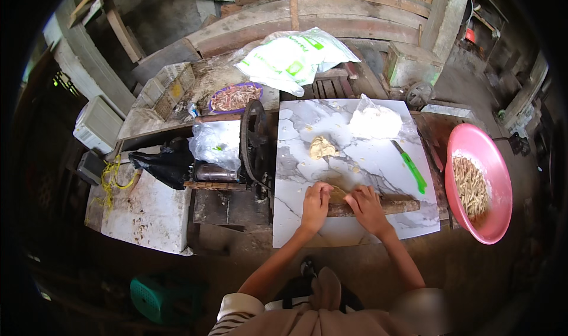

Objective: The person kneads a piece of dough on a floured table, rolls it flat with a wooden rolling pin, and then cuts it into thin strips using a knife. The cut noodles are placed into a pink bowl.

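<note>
On the marble-patterned board, my left hand point(316, 206) is closed with its fingertips at the left edge of a thin, flattened piece of dough point(338, 193). My right hand point(367, 210) is curled at the right edge of the same piece, the thumb pointing inward. A wooden rolling pin point(403, 206) lies across the near part of the board, partly hidden beneath my hands. Farther back sits a lump of pale dough point(321, 148). A knife point(409, 167) with a green handle rests to the right, and behind it stands a clear bag of white flour point(376, 121).
The marble-patterned board point(296, 217) lies on a wooden table. To its right is a pink basin point(502, 185) of dough strips. A hand-wheel roller machine point(253, 141) stands left. Behind are a purple-rimmed basket point(236, 97) and white-green sacks point(296, 58). A green stool point(148, 297) stands lower left.
</note>
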Available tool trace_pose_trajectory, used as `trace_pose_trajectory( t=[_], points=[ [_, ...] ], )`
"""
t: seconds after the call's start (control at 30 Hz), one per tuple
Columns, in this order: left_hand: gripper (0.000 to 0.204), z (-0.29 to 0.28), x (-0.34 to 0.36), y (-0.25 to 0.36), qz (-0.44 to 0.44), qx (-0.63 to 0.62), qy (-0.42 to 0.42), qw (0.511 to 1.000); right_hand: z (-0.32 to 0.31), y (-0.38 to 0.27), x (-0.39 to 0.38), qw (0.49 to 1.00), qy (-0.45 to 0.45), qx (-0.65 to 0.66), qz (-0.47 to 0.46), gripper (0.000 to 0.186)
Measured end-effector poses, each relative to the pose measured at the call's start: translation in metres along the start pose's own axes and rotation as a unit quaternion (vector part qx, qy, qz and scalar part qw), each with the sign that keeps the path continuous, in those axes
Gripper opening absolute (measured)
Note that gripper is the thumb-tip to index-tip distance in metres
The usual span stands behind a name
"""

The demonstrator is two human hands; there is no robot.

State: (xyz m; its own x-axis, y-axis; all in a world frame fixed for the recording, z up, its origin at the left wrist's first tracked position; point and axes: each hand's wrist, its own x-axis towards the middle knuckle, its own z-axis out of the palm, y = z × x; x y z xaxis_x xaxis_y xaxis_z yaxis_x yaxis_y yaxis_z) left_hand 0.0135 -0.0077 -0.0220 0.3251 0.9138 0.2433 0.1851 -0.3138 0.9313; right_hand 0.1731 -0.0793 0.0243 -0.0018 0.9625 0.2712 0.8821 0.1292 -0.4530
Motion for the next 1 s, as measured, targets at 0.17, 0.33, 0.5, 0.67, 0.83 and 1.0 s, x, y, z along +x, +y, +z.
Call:
trace_pose_trajectory(
  t=[0.17,0.33,0.5,0.67,0.83,1.0],
  points=[
    [0.013,0.004,0.035,0.003,0.013,0.205,0.148,0.967,0.034,-0.004,0.043,0.963,0.192,-0.184,0.051,0.028],
    [0.019,0.008,0.079,-0.003,-0.052,0.293,0.164,0.941,0.042,0.018,0.085,0.959,0.194,-0.168,0.118,0.026],
    [0.022,0.013,0.021,0.0,-0.045,0.274,0.155,0.948,0.039,-0.005,0.039,0.962,0.178,-0.187,0.085,0.024],
    [0.021,0.013,0.0,0.005,-0.052,0.253,0.148,0.955,0.034,-0.015,0.02,0.963,0.164,-0.194,0.092,0.024],
    [0.022,0.012,0.074,0.008,-0.046,0.277,0.147,0.948,0.037,0.005,0.087,0.96,0.186,-0.162,0.132,0.029],
    [0.024,0.014,0.058,0.006,-0.038,0.306,0.159,0.938,0.041,0.002,0.077,0.963,0.175,-0.17,0.116,0.033]
  ],
)
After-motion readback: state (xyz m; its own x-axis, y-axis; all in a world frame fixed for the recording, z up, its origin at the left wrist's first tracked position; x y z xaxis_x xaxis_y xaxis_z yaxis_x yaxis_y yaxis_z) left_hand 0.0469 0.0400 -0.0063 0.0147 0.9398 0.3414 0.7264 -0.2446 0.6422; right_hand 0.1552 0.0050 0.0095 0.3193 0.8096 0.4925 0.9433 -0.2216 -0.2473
